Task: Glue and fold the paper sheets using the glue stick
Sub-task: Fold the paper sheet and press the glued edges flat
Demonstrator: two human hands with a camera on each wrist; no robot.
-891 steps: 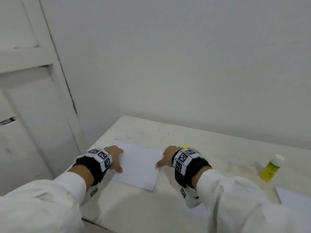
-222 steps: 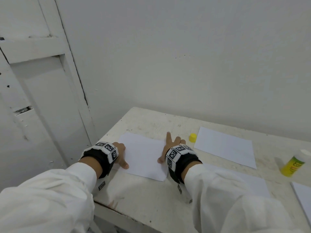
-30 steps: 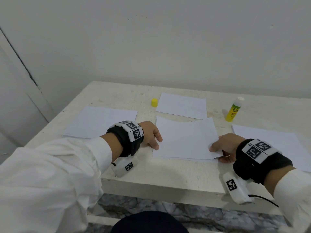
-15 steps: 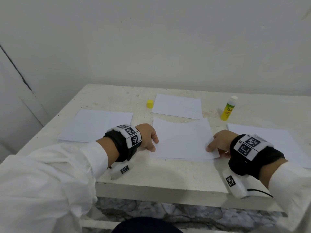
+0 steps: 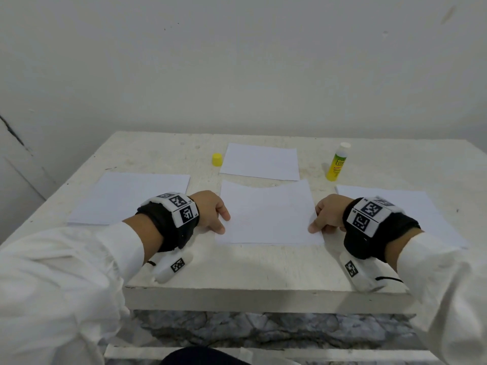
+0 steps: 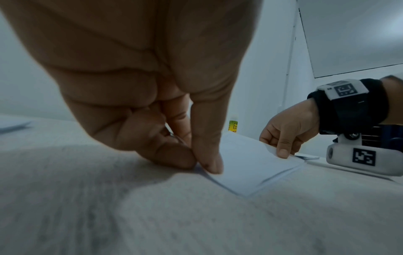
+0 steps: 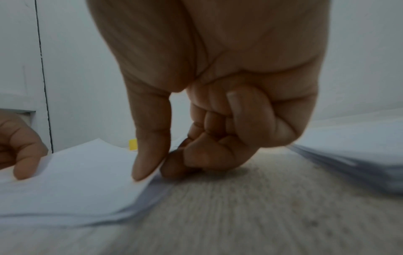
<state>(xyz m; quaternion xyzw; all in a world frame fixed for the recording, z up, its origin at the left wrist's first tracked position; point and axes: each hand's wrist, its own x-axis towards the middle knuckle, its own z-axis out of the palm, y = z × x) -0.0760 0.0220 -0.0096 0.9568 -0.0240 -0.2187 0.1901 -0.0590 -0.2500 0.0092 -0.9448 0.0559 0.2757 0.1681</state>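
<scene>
A white paper sheet (image 5: 268, 214) lies on top of others near the table's front edge, with its side edges lifted a little. My left hand (image 5: 222, 225) pinches its left edge, thumb on top and fingers curled beneath, as the left wrist view shows (image 6: 205, 165). My right hand (image 5: 315, 225) pinches the right edge (image 7: 157, 170) the same way. The yellow glue stick (image 5: 337, 163) stands upright behind the sheet at the right, with its white top exposed. Its yellow cap (image 5: 217, 159) sits apart at the back left.
A smaller white sheet (image 5: 261, 162) lies behind the held one. Another sheet (image 5: 131, 197) lies to the left, and a stack of sheets (image 5: 395, 212) to the right under my right wrist. The white table (image 5: 263, 272) ends just before my wrists; a wall stands behind.
Both hands have kept their hold on the sheet's side edges. The right hand has moved from the near corner slightly up the right edge. The head view has swung to centre on the sheet.
</scene>
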